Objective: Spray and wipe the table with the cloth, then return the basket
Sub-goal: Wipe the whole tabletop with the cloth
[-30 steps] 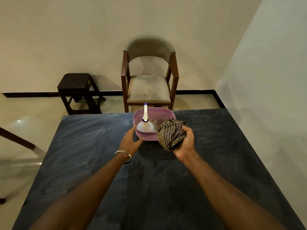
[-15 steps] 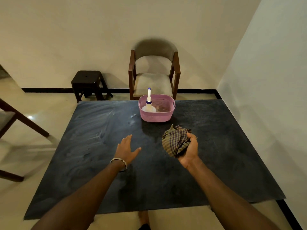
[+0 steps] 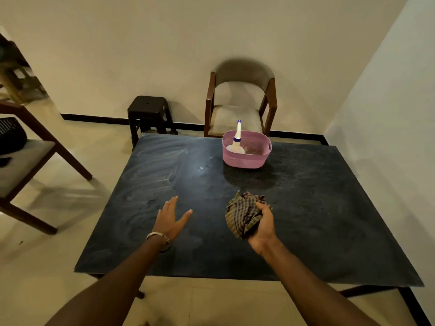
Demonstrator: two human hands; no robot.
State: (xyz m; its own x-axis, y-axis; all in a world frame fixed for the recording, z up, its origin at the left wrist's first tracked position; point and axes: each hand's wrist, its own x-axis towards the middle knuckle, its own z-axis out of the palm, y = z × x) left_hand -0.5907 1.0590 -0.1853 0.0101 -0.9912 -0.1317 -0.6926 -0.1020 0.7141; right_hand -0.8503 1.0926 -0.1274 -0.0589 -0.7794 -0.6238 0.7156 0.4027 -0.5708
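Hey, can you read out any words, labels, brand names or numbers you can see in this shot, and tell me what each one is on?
None can be read.
Spray bottle in the pink basket: no label shows on the side in view.
Checked cloth gripped in the right hand: a woven pattern only, no print.
Dark object at the left edge: faint pale rows, too small and blurred to read.

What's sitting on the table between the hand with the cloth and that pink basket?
Nothing: the head view shows only bare dark table between the right hand gripping the cloth and the basket.
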